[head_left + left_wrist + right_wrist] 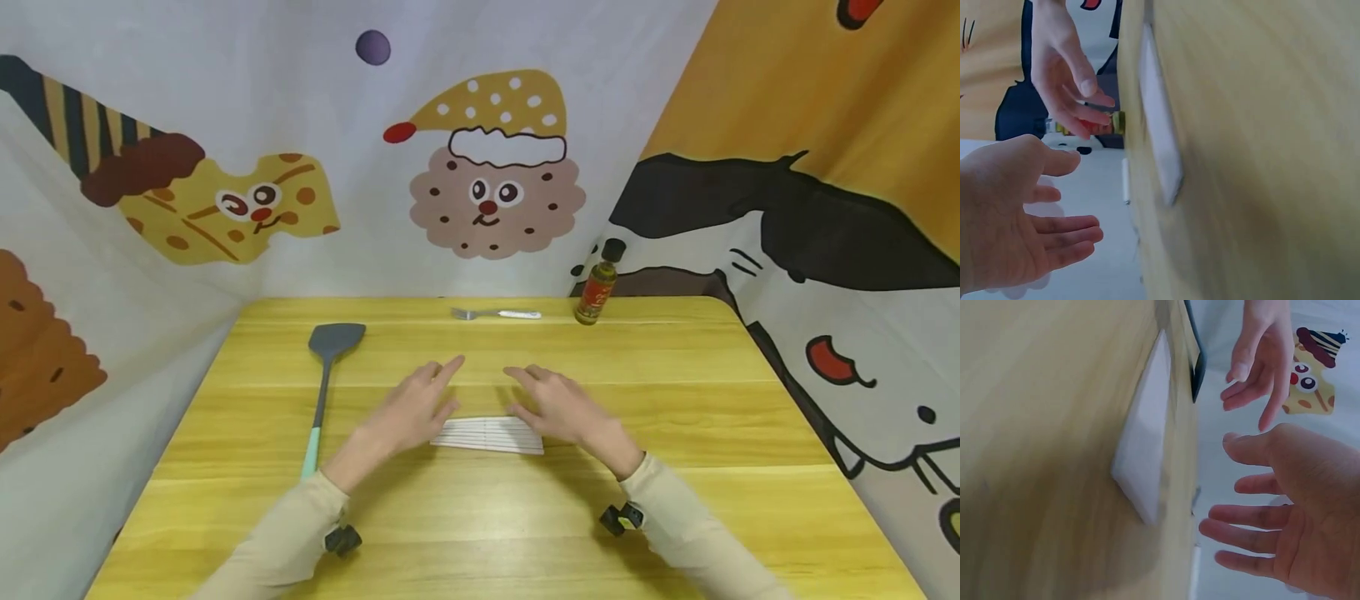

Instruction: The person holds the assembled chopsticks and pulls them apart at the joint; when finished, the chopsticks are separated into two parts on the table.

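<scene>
A folded white paper with dark lines (487,437) lies on the wooden table, its long side running left to right. In the wrist views it appears as a flat pale strip (1144,434) with layered edges. My left hand (408,412) hovers above the paper's left end, fingers extended and thumb apart. Over the right end is my right hand (564,408), its fingers loosely spread and pointing inward. The palms face each other across a gap. Neither hand holds anything; the left wrist view shows the left hand (1016,219) raised off the tabletop.
To the left lies a spatula (322,392) with a grey blade and mint handle. A fork (495,314) with a white patterned handle is near the back edge. A capped bottle with a red label (596,287) stands at the back right. Behind hangs a cartoon-printed curtain (300,83).
</scene>
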A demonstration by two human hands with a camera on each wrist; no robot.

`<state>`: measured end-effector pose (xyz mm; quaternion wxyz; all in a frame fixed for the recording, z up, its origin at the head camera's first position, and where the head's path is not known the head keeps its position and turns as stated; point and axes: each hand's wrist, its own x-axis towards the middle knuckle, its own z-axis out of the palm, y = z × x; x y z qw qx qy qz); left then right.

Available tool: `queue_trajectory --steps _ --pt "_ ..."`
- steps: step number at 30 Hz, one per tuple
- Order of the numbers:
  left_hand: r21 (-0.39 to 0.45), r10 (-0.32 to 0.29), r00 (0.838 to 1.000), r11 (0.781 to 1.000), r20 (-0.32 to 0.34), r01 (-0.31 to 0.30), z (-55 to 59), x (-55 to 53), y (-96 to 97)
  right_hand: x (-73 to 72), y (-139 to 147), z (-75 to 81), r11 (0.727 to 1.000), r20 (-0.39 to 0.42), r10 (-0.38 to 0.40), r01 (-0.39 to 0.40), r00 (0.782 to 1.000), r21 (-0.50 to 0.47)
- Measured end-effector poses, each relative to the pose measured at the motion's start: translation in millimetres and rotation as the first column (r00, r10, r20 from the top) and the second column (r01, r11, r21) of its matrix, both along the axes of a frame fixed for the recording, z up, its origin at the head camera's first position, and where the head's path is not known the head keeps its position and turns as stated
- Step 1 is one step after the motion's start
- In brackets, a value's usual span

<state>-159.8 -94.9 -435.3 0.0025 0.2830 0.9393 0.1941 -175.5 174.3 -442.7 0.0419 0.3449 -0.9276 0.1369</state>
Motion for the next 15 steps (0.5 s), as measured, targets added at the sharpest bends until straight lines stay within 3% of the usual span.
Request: queue_trajectory --steps 4,9,15 --pt "-0.005 0.016 0.997 1.0 0.079 -0.016 -11.1 -2.1 7.8 -3.8 -7 -10.8 0.999 0.028 0.021 -0.02 0.999 -0.037" --pt "0.019 0.008 0.993 1.0 0.119 -0.01 -25.8 -6.3 16.3 -8.3 -16 -22.6 0.994 0.085 0.039 -0.03 0.996 -0.102" --pt "0.05 -0.067 0.993 0.997 0.094 0.063 -39.5 -12.1 23.8 -11.8 -21 -34.0 0.993 0.133 0.019 -0.004 0.991 -0.114"
